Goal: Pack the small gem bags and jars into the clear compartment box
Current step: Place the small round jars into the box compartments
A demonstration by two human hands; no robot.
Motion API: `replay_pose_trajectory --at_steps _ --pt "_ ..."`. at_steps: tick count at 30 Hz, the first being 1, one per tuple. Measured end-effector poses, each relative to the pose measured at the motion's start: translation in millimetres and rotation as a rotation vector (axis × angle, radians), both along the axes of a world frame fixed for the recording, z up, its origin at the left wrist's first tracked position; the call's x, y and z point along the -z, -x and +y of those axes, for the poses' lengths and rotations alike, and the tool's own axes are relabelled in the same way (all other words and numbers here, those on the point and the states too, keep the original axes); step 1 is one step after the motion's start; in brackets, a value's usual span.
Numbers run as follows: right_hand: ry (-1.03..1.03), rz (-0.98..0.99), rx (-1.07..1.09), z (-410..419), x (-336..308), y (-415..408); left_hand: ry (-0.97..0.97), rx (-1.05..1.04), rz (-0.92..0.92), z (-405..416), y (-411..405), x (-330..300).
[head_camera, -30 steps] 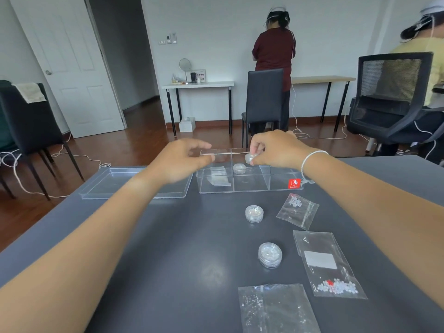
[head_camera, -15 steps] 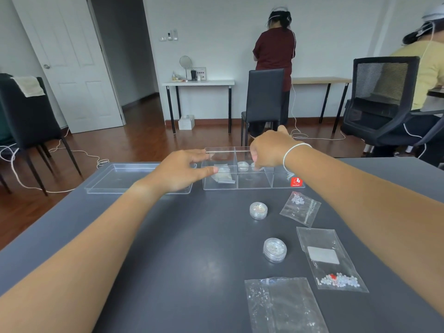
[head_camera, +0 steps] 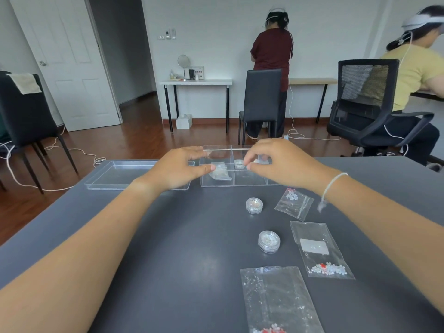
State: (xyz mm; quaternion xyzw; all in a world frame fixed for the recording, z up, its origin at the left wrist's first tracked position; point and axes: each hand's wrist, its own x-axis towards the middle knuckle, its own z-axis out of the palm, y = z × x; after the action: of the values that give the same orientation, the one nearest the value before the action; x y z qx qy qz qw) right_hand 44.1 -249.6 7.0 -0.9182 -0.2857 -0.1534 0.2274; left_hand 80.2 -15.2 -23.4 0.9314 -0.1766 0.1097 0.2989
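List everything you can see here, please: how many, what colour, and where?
Clear plastic compartment box: one, far table centre; holds a small bag and a jar.
Clear shallow lid: one, left of box.
Round clear glitter jars: two, loose on the dark grey table.
Clear zip gem bags: three, loose at right.
Black chairs: three, behind.
Other people: two, behind.
Left hand: at box's left end.
Right hand: over box, curled.

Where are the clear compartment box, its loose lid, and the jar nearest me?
clear compartment box (head_camera: 217, 183), head view, front wall at the left compartment.
lid (head_camera: 115, 174), head view, bare floor of the upturned lid.
nearest jar (head_camera: 269, 241), head view, middle of its top.
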Motion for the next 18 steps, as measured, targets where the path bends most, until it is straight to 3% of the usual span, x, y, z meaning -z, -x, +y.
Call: replay_pose_trajectory --at_steps 7,12,18 --pt "-0.006 0.386 -0.17 -13.9 10.4 53.0 -0.026 0.116 -0.261 -30.6 25.5 -17.9" --pt "0.116 0.49 -0.203 -16.8 14.3 65.1 -0.087 0.356 -0.06 -54.8 52.3 -10.7" --pt "0.19 0.51 -0.194 -15.4 15.3 68.8 -0.182 0.409 0.06 -64.4 61.0 2.4"
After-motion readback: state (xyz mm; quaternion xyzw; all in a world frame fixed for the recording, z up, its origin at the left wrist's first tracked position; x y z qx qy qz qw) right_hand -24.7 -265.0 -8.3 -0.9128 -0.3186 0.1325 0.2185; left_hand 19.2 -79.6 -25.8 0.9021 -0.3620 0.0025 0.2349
